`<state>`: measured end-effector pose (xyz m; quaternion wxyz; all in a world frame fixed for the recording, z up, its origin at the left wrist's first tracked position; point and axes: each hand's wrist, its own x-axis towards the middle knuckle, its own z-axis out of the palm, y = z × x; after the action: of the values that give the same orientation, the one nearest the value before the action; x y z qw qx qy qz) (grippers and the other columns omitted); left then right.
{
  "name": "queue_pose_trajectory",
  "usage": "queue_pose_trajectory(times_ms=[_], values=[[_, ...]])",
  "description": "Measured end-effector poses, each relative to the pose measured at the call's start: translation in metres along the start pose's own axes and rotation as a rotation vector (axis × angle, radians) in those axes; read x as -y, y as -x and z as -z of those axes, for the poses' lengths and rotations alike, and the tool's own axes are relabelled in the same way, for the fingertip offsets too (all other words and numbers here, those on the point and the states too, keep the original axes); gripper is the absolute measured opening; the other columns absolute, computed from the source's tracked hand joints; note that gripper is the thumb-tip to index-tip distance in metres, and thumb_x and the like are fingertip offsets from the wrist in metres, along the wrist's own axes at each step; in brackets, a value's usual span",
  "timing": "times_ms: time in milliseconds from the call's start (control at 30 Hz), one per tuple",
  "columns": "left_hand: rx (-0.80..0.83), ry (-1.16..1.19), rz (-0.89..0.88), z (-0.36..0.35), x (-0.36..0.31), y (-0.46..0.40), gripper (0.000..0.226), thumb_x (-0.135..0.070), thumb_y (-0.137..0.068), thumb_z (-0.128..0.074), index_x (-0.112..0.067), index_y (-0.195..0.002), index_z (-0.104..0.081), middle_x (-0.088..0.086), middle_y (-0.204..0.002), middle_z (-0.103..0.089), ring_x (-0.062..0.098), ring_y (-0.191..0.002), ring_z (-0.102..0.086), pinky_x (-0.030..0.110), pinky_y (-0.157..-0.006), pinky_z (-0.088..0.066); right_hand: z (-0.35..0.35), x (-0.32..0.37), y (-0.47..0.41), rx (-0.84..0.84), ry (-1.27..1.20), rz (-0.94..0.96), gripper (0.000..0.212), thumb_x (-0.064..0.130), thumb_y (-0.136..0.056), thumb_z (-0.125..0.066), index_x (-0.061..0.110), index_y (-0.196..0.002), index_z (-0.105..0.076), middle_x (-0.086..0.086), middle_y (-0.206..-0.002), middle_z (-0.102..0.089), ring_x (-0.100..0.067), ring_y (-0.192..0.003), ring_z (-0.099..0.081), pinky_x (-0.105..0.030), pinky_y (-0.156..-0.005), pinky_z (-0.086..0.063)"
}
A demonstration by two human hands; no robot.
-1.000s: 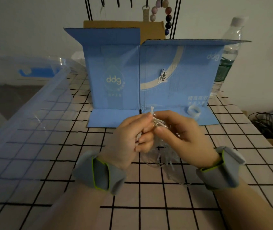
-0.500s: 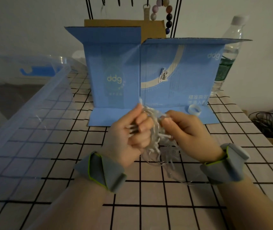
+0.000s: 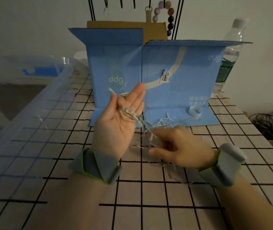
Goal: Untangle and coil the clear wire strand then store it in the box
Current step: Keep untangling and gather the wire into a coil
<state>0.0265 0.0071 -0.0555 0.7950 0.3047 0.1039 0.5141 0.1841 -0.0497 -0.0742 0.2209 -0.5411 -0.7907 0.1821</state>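
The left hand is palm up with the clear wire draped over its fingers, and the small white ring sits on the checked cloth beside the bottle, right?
Not quite. The head view shows the white ring lying on the blue box's bottom flap, not on the checked cloth. The rest holds: the left hand is palm up with the clear wire draped over its fingers.

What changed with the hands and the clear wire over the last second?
The left hand has opened palm up and lifted, with the clear wire strand draped over its fingers. The right hand has dropped lower and drawn apart from it, pinching the strand. The blue box and bottle stayed put.
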Motion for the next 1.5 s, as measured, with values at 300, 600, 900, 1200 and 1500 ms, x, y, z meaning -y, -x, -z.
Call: queue_pose_trajectory(times_ms=[300, 600, 900, 1200, 1500], values=[[-0.035, -0.761, -0.033, 0.003, 0.030, 0.006, 0.038, -0.034, -0.096, -0.033, -0.011, -0.078, -0.057, -0.002, -0.113, -0.068, 0.008, -0.115, -0.057, 0.027, -0.101, -0.038, 0.003, 0.010, 0.002, -0.121, 0.098, 0.245, 0.014, 0.017, -0.086, -0.053, 0.012, -0.081, -0.066, 0.006, -0.063, -0.060, -0.003, -0.059, -0.041, -0.008, -0.058, -0.034], [0.117, -1.248, -0.153, -0.002, 0.026, 0.014, 0.028, -0.031, -0.089, -0.038, -0.020, -0.067, -0.052, -0.009, -0.055, -0.056, 0.000, -0.052, -0.052, 0.011, -0.056, -0.040, 0.015, 0.007, 0.004, -0.408, -0.175, 0.246, 0.018, 0.026, -0.081, -0.060, 0.011, -0.072, -0.063, 0.013, -0.066, -0.052, -0.002, -0.058, -0.045, -0.013, -0.059, -0.037], [0.186, -0.816, 0.174, -0.011, 0.019, 0.018, 0.040, -0.025, -0.096, -0.036, -0.009, -0.062, -0.050, -0.001, -0.042, -0.050, 0.008, -0.034, -0.035, 0.016, -0.036, -0.028, 0.008, 0.003, -0.002, -0.467, -0.509, 0.038, 0.031, 0.047, -0.074, -0.063, 0.023, -0.090, -0.051, 0.008, -0.080, -0.051, -0.007, -0.053, -0.042, -0.019, -0.055, -0.037], [0.135, -0.332, 0.332, -0.008, 0.014, 0.010, 0.043, -0.036, -0.084, -0.040, -0.020, -0.044, -0.045, -0.004, -0.036, -0.040, 0.005, -0.026, -0.025, 0.019, -0.037, -0.015, 0.002, 0.001, -0.003, -0.271, -0.493, 0.033, 0.025, 0.045, -0.083, -0.044, 0.024, -0.075, -0.055, 0.003, -0.061, -0.049, -0.008, -0.057, -0.043, -0.028, -0.056, -0.037], [-0.038, -0.174, 0.224, -0.013, 0.012, 0.010, 0.046, -0.034, -0.077, -0.044, -0.010, -0.043, -0.063, 0.001, -0.050, -0.060, 0.005, -0.032, -0.044, 0.013, -0.035, -0.036, 0.007, -0.003, -0.002, -0.298, -0.699, -0.056, 0.023, 0.036, -0.084, -0.054, 0.015, -0.075, -0.056, 0.006, -0.053, -0.049, -0.002, -0.049, -0.041, -0.014, -0.050, -0.036]])
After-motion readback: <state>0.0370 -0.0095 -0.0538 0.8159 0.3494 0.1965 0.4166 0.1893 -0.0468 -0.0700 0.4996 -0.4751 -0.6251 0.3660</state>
